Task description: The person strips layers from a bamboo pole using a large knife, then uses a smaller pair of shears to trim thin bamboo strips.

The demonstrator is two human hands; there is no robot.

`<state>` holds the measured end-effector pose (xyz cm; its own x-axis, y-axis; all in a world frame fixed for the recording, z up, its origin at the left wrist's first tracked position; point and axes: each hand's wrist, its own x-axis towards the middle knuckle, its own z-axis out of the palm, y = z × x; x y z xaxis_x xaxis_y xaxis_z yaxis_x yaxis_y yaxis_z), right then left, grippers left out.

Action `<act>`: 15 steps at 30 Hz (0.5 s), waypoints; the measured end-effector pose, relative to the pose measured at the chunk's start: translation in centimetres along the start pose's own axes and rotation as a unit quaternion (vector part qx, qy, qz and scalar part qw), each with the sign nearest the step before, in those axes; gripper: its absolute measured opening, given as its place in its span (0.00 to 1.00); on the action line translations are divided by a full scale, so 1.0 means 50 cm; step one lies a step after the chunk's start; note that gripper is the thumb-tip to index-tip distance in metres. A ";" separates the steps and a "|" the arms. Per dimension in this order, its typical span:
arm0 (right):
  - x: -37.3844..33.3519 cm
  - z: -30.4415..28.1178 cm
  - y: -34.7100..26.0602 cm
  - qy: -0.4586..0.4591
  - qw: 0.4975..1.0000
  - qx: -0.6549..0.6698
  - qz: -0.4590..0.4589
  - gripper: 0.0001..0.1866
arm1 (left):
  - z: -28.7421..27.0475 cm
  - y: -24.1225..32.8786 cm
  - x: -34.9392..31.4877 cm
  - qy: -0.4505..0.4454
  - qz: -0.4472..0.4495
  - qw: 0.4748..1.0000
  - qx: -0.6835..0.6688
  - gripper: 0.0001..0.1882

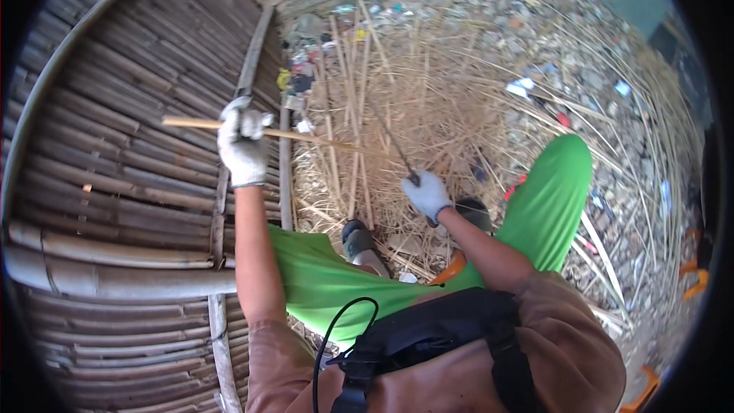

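Far L of the shavings pile (451,99): a slatted bamboo panel (138,99), w/ a thick bamboo pole (145,281) across it on my side. Just L of the pile, my L hand (246,141), in a white knit glove, is closed round a pale bamboo strip (294,134); it sticks out both sides of my fist, R end out over the pile & blurred there. At the pile's far L edge, a yellow scrap (284,79) w/ other litter. Several long canes (354,130) lie on the pile's L part, pointing away from me. By the pile's near edge: my dark L shoe (359,241). Over its near part, my R hand (427,195), also white-gloved, grips the dark handle of a long thin tool (394,141), angled away & a bit L, near the strip's blurred end; can't tell if they touch. Near R of pile: my green trouser leg (547,191). Behind & R of pile: stony rubble (527,0), plus a red scrap (563,119) at the R edge.
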<state>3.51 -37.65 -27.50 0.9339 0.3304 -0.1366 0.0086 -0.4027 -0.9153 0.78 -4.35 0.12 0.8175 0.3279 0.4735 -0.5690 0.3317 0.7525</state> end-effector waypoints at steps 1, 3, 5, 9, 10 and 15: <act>-0.015 0.009 -0.011 -0.003 1.000 -0.005 -0.005 0.21 | 0.003 0.004 0.000 -0.004 0.000 1.000 0.001 0.15; -0.044 0.018 -0.051 -0.013 0.999 -0.018 -0.023 0.21 | 0.016 0.000 -0.003 -0.007 0.009 1.000 0.007 0.15; -0.061 0.034 -0.070 -0.015 0.997 -0.007 -0.073 0.22 | 0.040 -0.010 0.001 -0.005 0.017 1.000 0.010 0.15; -0.091 0.046 -0.125 -0.052 0.992 -0.040 -0.112 0.21 | 0.051 -0.010 -0.005 -0.025 0.023 0.999 -0.007 0.15; -0.095 0.047 -0.131 -0.057 0.991 -0.043 -0.110 0.21 | 0.051 -0.014 -0.005 -0.021 0.024 0.999 -0.006 0.15; -0.047 0.072 -0.015 -0.058 0.994 -0.092 0.009 0.24 | 0.047 -0.021 -0.006 0.013 0.032 0.999 0.013 0.14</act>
<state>0.01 -35.07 -27.85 0.8868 0.4141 -0.2050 0.0680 -0.5557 -0.8286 1.35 -6.91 0.25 0.7760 0.3716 0.5096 -0.6179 0.2865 0.7322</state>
